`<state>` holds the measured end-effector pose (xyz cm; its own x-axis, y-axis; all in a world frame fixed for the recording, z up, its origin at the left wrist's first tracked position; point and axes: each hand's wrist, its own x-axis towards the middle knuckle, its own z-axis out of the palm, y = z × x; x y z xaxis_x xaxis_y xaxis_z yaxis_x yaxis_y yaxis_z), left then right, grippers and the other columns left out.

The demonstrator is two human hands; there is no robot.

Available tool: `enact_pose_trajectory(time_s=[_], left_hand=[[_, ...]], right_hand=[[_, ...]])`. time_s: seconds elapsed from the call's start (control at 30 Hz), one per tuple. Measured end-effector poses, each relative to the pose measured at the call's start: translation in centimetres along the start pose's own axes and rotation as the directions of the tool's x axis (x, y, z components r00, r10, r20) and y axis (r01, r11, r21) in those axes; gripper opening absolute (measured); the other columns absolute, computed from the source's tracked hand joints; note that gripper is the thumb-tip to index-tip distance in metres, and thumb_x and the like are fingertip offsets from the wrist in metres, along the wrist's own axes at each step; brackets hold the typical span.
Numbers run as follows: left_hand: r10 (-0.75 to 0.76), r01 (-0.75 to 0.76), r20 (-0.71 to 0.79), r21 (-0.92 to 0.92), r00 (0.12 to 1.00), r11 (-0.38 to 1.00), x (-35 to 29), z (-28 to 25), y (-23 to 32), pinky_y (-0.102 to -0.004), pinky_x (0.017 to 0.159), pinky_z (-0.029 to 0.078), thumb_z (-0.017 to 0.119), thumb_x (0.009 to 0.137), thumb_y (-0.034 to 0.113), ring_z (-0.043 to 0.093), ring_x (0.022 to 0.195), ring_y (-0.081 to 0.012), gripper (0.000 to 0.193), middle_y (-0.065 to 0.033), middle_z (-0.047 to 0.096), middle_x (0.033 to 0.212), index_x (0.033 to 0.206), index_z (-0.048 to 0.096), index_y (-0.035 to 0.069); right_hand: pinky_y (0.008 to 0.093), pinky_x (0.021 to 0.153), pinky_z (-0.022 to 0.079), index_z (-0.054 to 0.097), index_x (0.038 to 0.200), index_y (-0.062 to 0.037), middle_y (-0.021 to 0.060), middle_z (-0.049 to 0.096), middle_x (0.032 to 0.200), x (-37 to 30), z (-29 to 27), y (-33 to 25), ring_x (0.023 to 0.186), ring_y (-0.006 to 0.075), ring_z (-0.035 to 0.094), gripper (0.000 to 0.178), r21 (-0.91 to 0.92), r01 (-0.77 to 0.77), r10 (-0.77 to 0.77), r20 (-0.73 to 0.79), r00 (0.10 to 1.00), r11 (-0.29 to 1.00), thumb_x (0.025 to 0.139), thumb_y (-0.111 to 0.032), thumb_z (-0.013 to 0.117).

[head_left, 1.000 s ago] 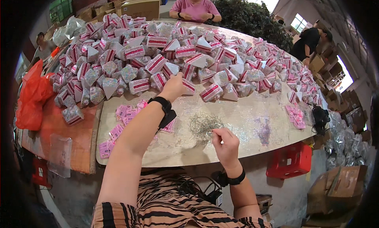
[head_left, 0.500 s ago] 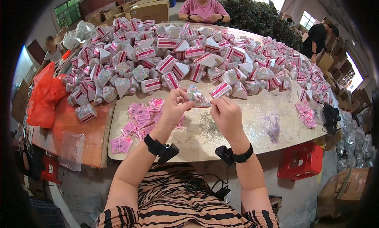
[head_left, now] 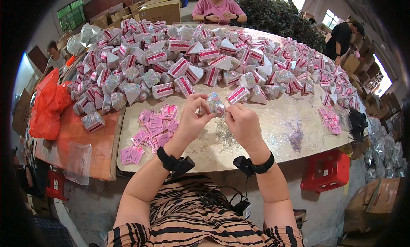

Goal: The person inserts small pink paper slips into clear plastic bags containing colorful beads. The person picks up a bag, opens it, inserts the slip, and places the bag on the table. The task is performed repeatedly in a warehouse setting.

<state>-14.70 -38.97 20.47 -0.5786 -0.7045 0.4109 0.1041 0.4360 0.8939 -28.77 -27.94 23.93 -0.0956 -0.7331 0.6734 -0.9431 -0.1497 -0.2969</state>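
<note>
A glittery wedge-shaped cake-slice ornament [head_left: 215, 103], pale and speckled with pastel colours, is held above the table. My left hand [head_left: 195, 114] grips its left side between thumb and fingers. Pinched closed at its right edge is my right hand [head_left: 243, 122]; whatever lies between those fingertips is too small to make out. Just beyond the right fingers rests another ornament [head_left: 238, 94] with a pink band. Below the hands lies a tangle of thin silvery strings [head_left: 226, 136]. Small pink printed cards [head_left: 154, 125] are heaped beside my left forearm.
A big pile of similar ornaments [head_left: 166, 65] covers the far side of the table [head_left: 269, 140]. More pink cards [head_left: 329, 120] lie at the right. An orange-red plastic bag [head_left: 47, 104] sits at the left, a red stool [head_left: 326, 172] below right. Other people stand around.
The ornament has turned between my hands, its pointed corner swinging from the right to a more upright, rounded view. My right fingers have shifted slightly left toward it.
</note>
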Motion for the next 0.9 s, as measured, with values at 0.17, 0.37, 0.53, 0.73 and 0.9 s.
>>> enact_pose_trajectory(time_s=[0.17, 0.37, 0.53, 0.73, 0.9], left_hand=[[0.130, -0.131, 0.018, 0.154, 0.991, 0.979, -0.3, 0.0, 1.2, -0.0266, 0.074, 0.050, 0.070, 0.073, -0.007, 0.057, 0.096, -0.0164, 0.021, -0.0096, 0.047, 0.123, 0.081, 0.054, 0.004], [0.254, -0.257, 0.056, 0.360, 0.966, 0.897, -0.7, 0.0, 3.2, -0.0303, 0.076, 0.049, 0.067, 0.069, -0.010, 0.058, 0.095, -0.0221, 0.020, -0.0129, 0.049, 0.122, 0.079, 0.055, 0.002], [0.084, -0.082, -0.020, 0.096, 0.996, 0.992, -0.7, -0.3, 2.8, -0.0326, 0.076, 0.050, 0.071, 0.073, -0.003, 0.058, 0.097, -0.0234, 0.018, -0.0120, 0.049, 0.121, 0.080, 0.056, 0.003], [0.022, -0.023, 0.020, 0.018, 1.000, 1.000, -1.2, -0.1, 2.9, -0.0308, 0.076, 0.052, 0.072, 0.072, -0.007, 0.056, 0.102, -0.0214, 0.021, -0.0113, 0.049, 0.120, 0.080, 0.055, 0.003], [0.029, -0.038, 0.079, 0.110, 0.996, 0.993, -2.0, -0.3, 3.6, -0.0308, 0.077, 0.051, 0.071, 0.069, -0.009, 0.055, 0.104, -0.0234, 0.023, -0.0118, 0.050, 0.119, 0.080, 0.055, 0.004]], right_hand=[[0.0412, 0.059, 0.049, 0.056, 0.074, -0.0009, 0.0151, 0.056, 0.074, -0.1, -0.3, 0.0, 0.066, 0.0336, 0.060, 0.009, -0.030, 0.012, -0.010, 0.052, 0.999, 0.999, 0.077, -0.005, 0.063], [0.0389, 0.060, 0.050, 0.060, 0.076, 0.0015, 0.0161, 0.060, 0.074, 0.1, -0.9, -0.4, 0.067, 0.0313, 0.062, 0.007, -0.027, 0.003, 0.000, 0.102, 0.995, 1.000, 0.076, -0.004, 0.064], [0.0270, 0.049, 0.048, 0.066, 0.086, 0.0071, 0.0073, 0.063, 0.065, 0.2, -2.7, 0.0, 0.054, 0.0151, 0.062, 0.012, 0.616, -0.533, 0.345, 0.406, 0.846, 0.580, 0.084, -0.005, 0.065], [0.0222, 0.043, 0.042, 0.066, 0.078, 0.0032, 0.0036, 0.061, 0.061, -0.3, -2.0, 2.0, 0.048, 0.0082, 0.056, 0.015, 0.706, -0.634, 0.352, 0.533, 0.770, 0.317, 0.083, -0.010, 0.070], [0.0220, 0.043, 0.044, 0.064, 0.077, 0.0004, 0.0056, 0.064, 0.065, -1.2, -0.9, 2.4, 0.048, 0.0091, 0.057, 0.014, 0.728, -0.661, 0.301, 0.598, 0.743, 0.184, 0.082, -0.010, 0.072]])
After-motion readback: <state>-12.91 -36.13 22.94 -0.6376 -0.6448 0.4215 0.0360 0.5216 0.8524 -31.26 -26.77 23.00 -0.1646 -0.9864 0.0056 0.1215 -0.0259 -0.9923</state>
